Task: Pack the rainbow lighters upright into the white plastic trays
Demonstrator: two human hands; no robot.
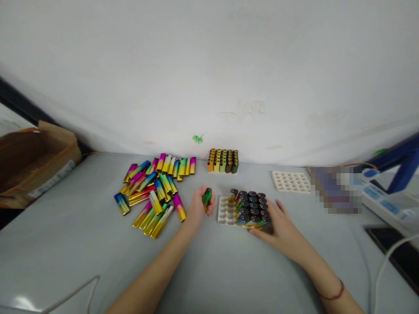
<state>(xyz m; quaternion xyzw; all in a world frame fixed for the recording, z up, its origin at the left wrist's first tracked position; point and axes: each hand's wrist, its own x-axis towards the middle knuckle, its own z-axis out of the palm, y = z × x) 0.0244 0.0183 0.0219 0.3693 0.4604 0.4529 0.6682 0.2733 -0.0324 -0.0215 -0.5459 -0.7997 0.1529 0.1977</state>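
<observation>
My left hand [200,205] is closed in a fist around a shiny green lighter [207,197], held upright just left of a white holed tray [223,217]. Black-topped lighters [252,205] stand packed in rows over the right part of that tray; empty holes show at its left end. My right hand [276,224] wraps the tray's right end, thumb at the front corner and fingers partly hidden behind the lighters. Left of my left hand lies a loose pile of metallic lighters [157,203] in pink, blue, green and gold.
A block of upright lighters [223,161] stands against the wall. A second holed tray [291,181] lies at the back right, near a power strip [389,200] and a dark flat device [396,253]. A cardboard box [36,165] is at far left. White cables [386,261] cross the table.
</observation>
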